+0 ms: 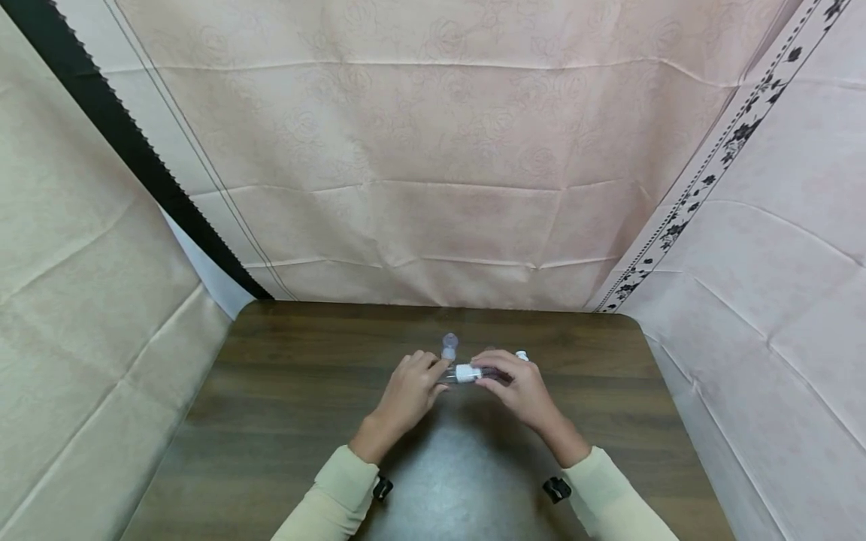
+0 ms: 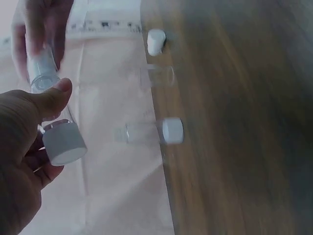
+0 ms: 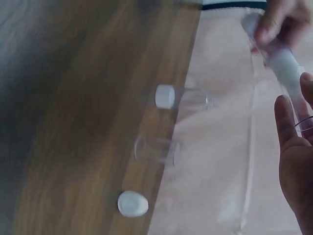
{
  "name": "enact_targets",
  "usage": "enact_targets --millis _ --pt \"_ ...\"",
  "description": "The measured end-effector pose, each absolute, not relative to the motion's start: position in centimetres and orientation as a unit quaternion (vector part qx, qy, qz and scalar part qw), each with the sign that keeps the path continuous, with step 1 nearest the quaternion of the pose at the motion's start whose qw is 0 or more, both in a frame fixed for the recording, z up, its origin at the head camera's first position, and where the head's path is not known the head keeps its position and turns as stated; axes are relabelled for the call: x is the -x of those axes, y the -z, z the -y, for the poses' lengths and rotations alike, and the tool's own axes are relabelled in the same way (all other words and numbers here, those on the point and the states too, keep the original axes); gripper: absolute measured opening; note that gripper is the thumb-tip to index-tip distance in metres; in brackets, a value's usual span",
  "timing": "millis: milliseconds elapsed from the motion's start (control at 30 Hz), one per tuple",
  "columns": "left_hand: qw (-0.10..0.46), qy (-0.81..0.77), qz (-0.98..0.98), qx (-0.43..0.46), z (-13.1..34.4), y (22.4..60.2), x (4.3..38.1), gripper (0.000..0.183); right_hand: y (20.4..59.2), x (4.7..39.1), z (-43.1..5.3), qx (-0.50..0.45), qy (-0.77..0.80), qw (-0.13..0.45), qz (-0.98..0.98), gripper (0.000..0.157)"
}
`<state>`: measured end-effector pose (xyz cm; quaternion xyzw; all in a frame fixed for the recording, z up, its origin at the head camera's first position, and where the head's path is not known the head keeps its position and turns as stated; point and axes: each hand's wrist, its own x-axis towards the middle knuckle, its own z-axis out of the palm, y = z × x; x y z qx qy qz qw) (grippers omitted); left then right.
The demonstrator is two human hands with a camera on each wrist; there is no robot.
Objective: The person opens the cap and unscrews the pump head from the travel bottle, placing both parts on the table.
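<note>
In the head view my left hand (image 1: 409, 387) and right hand (image 1: 517, 383) meet over the table. My left hand grips a slim clear bottle (image 2: 62, 115) with a white end piece (image 2: 64, 143). The fingers of my right hand curl round a clear tube (image 3: 300, 110), in line with the bottle. Between the hands sits a white collar (image 1: 467, 373); whether the tube surrounds it is unclear. Behind the hands another clear bottle (image 2: 143, 132) stands with its white end on the table. Beside it are a clear cylinder (image 3: 157, 150) and a small white cap (image 3: 132, 204).
The brown wooden table (image 1: 291, 421) has rounded far corners. Pale cloth (image 1: 433, 150) hangs behind its far edge, with more cloth at both sides. The loose pieces stand in a row close beyond the hands.
</note>
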<state>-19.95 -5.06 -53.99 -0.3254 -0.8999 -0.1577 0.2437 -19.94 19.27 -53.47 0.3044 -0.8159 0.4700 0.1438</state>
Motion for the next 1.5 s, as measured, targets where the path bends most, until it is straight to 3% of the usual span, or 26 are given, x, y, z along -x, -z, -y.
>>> enact_targets --millis 567,1100,1500 --pt "0.258 0.185 0.897 0.308 6.5 54.0 20.2 0.043 52.5 20.0 -21.2 -0.292 -0.443 0.152 0.834 0.03" --pt "0.259 0.204 0.903 0.274 7.8 54.1 20.3 0.042 53.9 21.0 -22.5 -0.332 -0.278 0.218 0.875 0.037" --pt "0.263 0.215 0.899 0.275 8.2 53.9 21.1 0.043 56.4 21.3 -21.7 -0.313 -0.185 0.173 0.915 0.031"
